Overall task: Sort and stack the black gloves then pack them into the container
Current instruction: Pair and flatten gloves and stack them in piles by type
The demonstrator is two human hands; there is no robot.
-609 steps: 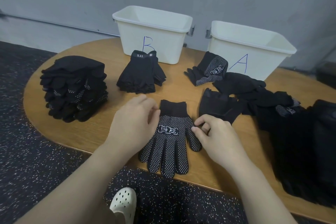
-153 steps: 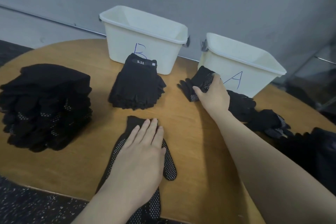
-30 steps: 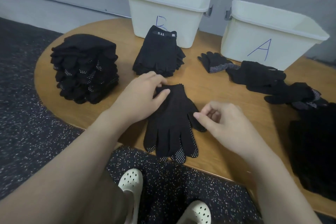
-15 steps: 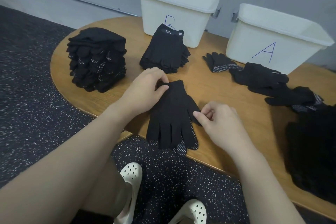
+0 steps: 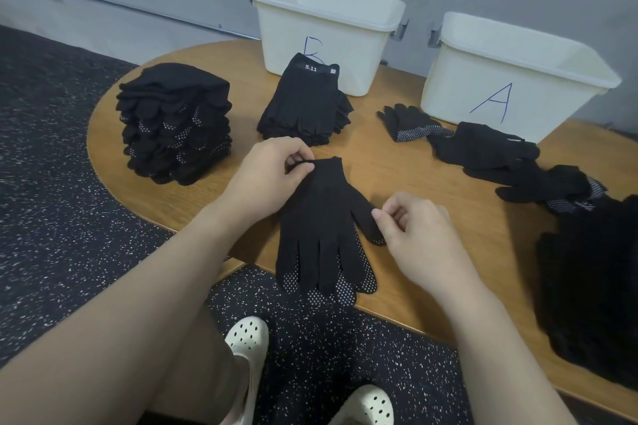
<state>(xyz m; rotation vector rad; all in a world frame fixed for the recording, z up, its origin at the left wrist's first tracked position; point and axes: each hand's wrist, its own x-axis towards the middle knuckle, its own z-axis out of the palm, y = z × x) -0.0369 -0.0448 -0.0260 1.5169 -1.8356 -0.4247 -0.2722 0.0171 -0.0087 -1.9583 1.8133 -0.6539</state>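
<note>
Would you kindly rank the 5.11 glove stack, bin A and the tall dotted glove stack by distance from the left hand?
1. 5.11 glove stack, just beyond the left hand.
2. Tall dotted glove stack, at the table's left end.
3. Bin A, far right, rear.

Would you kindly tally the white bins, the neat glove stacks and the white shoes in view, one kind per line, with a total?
White bins: 2, bin B and bin A.
Neat glove stacks: 2, the tall stack and the 5.11 stack.
White shoes: 2, one and the other.
Total: 6.
</note>
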